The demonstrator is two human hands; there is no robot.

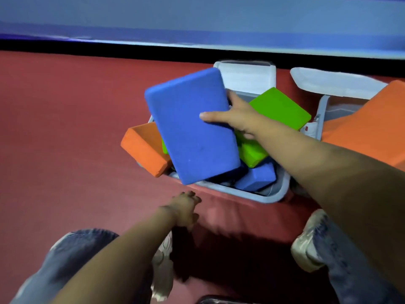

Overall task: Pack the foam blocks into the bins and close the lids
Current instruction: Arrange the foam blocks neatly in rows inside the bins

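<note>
My right hand [237, 116] grips a large blue foam block [190, 126] by its right edge and holds it tilted over a grey bin [271, 197] on the red floor. Inside the bin lie a green block [282, 108], a second green block [252, 153], a smaller blue block [256, 177], and an orange block [144, 148] that sticks out over the left rim. The bin's white lid [249, 76] stands open at the back. My left hand [186, 207] hovers low in front of the bin, fingers loosely apart, holding nothing.
A second grey bin [324, 115] with its lid [335, 81] open stands to the right, with a big orange block [370, 126] in it. My knees and shoes frame the bottom. A black strip and blue wall run behind the bins.
</note>
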